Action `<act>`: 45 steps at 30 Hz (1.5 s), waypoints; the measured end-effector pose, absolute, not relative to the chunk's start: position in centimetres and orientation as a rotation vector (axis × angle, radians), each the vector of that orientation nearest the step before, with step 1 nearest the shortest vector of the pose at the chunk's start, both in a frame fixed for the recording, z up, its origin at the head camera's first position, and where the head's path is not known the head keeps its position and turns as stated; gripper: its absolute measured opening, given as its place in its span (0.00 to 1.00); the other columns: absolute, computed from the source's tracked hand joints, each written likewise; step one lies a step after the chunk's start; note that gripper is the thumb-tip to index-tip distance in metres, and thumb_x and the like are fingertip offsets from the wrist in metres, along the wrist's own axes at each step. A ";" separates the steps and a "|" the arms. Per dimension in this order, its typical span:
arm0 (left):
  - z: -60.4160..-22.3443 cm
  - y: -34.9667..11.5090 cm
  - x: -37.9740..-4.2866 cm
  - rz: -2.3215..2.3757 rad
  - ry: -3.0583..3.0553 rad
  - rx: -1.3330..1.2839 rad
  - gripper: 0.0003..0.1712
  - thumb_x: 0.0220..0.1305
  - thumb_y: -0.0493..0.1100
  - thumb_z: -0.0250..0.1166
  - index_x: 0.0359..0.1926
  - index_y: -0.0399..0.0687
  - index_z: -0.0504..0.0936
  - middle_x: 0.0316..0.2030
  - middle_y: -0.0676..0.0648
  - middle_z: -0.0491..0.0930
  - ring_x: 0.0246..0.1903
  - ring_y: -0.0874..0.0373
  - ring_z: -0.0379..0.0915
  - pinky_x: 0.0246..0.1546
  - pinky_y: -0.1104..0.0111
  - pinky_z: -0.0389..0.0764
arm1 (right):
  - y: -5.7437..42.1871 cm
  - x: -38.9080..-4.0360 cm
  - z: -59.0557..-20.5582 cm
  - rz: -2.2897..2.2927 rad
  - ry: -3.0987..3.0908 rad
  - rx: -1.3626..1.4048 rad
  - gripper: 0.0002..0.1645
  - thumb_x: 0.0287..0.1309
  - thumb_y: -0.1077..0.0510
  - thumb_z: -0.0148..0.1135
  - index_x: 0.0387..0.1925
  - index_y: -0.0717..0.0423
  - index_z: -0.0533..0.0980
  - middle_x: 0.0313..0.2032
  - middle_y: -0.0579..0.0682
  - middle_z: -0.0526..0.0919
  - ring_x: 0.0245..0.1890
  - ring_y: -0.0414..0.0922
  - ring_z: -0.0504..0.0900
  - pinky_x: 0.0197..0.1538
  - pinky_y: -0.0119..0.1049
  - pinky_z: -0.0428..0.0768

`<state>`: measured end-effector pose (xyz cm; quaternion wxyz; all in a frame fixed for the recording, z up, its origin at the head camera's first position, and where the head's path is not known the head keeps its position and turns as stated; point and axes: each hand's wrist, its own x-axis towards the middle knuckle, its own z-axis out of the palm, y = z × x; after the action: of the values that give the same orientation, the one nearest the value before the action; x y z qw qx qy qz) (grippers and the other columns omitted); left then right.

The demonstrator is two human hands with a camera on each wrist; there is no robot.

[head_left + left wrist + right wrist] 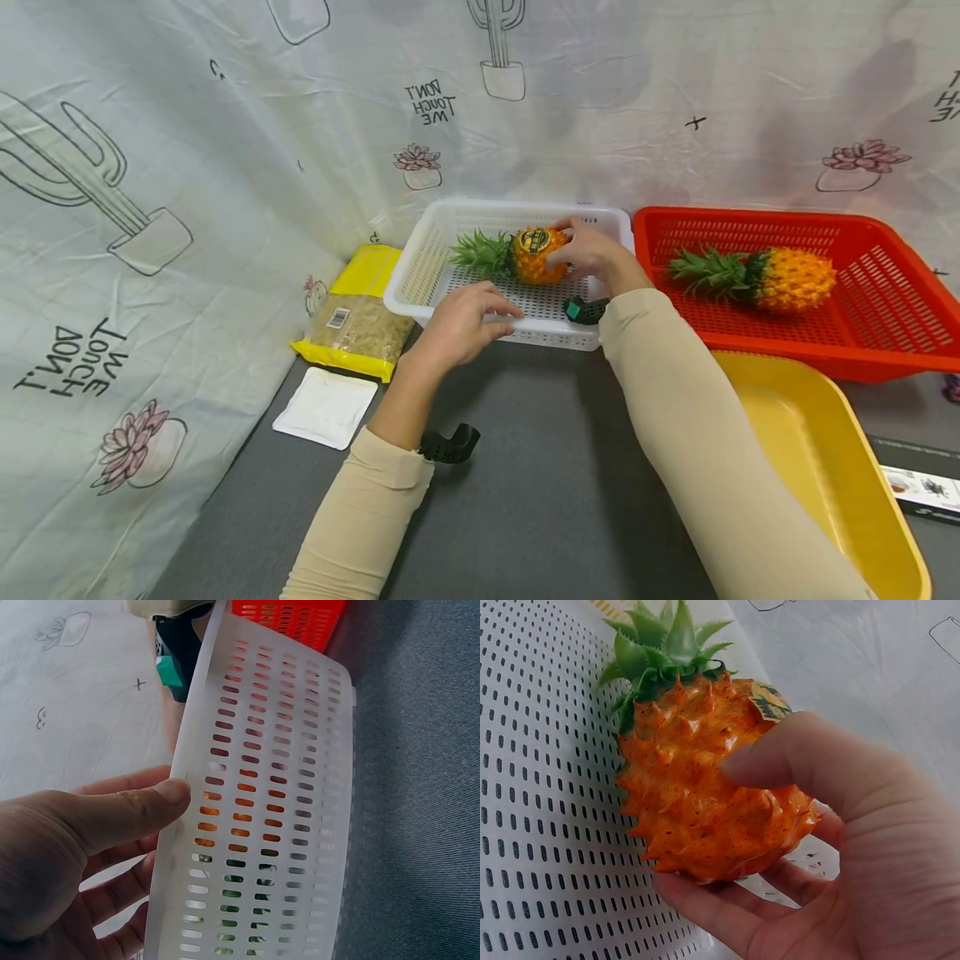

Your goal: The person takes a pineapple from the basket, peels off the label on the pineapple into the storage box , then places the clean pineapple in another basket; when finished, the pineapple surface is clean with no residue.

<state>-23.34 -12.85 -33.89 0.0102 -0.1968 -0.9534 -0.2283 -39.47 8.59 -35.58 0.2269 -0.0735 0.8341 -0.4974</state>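
One pineapple (pixel 528 257) lay in the white basket (pixel 551 326), the right hand (pixel 594 252) gripping it.
Letting go seemed not yet done. At seven o'clock, the left hand (pixel 460 325) straddled the rim (pixel 195 712), grip not clear; at three, the red basket (pixel 787 331) held a second pineapple (pixel 787 279).

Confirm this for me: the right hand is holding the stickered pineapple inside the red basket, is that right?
Not quite, the colour is wrong. The head view shows that the right hand is holding the stickered pineapple inside the white basket.
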 end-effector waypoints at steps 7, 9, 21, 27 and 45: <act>-33.9 -12.6 -23.4 -0.724 -2.975 -0.621 0.13 0.69 0.45 0.70 0.52 0.55 0.91 0.49 0.50 0.84 0.50 0.52 0.79 0.53 0.57 0.79 | 9.3 -39.4 -34.8 -1.475 2.183 -0.192 0.53 0.60 0.63 0.68 0.79 0.51 0.49 0.75 0.62 0.58 0.69 0.61 0.68 0.66 0.55 0.78; -34.0 -12.5 -23.5 -0.715 -2.976 -0.634 0.13 0.69 0.45 0.70 0.53 0.56 0.91 0.49 0.50 0.84 0.50 0.52 0.78 0.53 0.57 0.79 | 9.6 -39.5 -34.6 -1.514 2.156 -0.187 0.53 0.61 0.62 0.68 0.79 0.50 0.48 0.75 0.62 0.57 0.68 0.62 0.69 0.66 0.56 0.78; -34.0 -12.9 -23.3 -0.720 -2.961 -0.647 0.13 0.69 0.43 0.70 0.52 0.53 0.91 0.51 0.47 0.83 0.51 0.48 0.78 0.54 0.55 0.78 | 10.8 -38.8 -31.6 -1.656 2.070 -0.142 0.51 0.64 0.58 0.68 0.80 0.45 0.51 0.73 0.59 0.62 0.66 0.61 0.75 0.66 0.55 0.78; -34.0 -12.8 -23.2 -0.743 -2.946 -0.640 0.13 0.69 0.43 0.70 0.52 0.53 0.91 0.51 0.46 0.83 0.53 0.47 0.78 0.55 0.53 0.78 | 11.3 -37.5 -30.0 -1.637 2.081 -0.133 0.49 0.64 0.57 0.69 0.79 0.47 0.53 0.71 0.58 0.65 0.65 0.61 0.77 0.62 0.52 0.81; -34.3 -12.9 -22.9 -0.803 -2.887 -0.699 0.12 0.68 0.42 0.70 0.51 0.50 0.91 0.47 0.44 0.83 0.48 0.46 0.78 0.49 0.52 0.78 | 13.5 -30.2 -24.9 -1.798 1.973 -0.098 0.43 0.68 0.58 0.64 0.78 0.46 0.54 0.69 0.55 0.66 0.63 0.61 0.77 0.58 0.51 0.83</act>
<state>-22.94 -12.90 -34.28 0.0325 -0.2270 -0.9377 -0.2609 -30.15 13.48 -24.92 0.2331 -0.0358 0.7183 -0.6546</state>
